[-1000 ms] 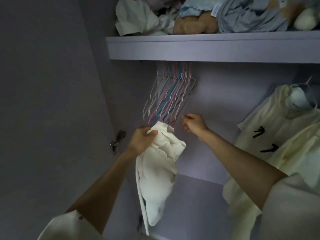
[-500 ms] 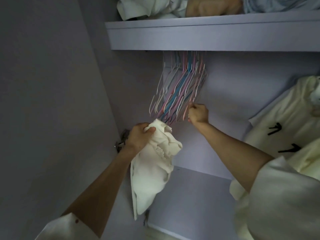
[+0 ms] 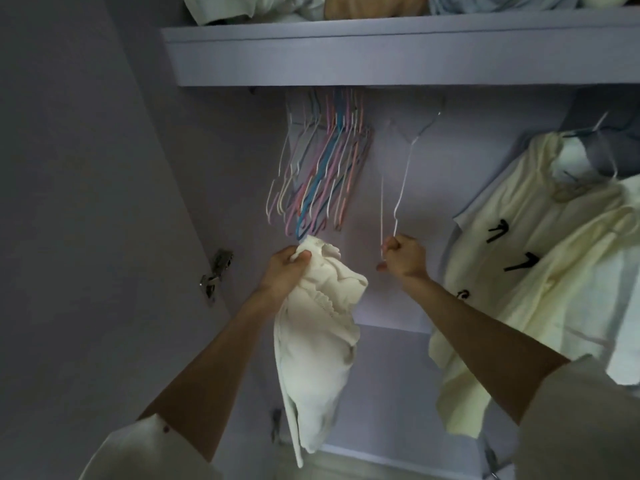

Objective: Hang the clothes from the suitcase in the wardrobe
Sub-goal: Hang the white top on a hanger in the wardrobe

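White hanger point(image 3: 398, 188) in raised right fist point(image 3: 403, 259)

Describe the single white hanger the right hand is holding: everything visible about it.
The white hanger is thin, like coated wire, with a small hook at the top and two long arms running down. It hangs apart from the bunch of coloured hangers, to their right, below the shelf. Whether its hook sits on a rail cannot be told. It is bare, with no garment on it. The right hand grips its lower end in a closed fist; nothing else touches it.
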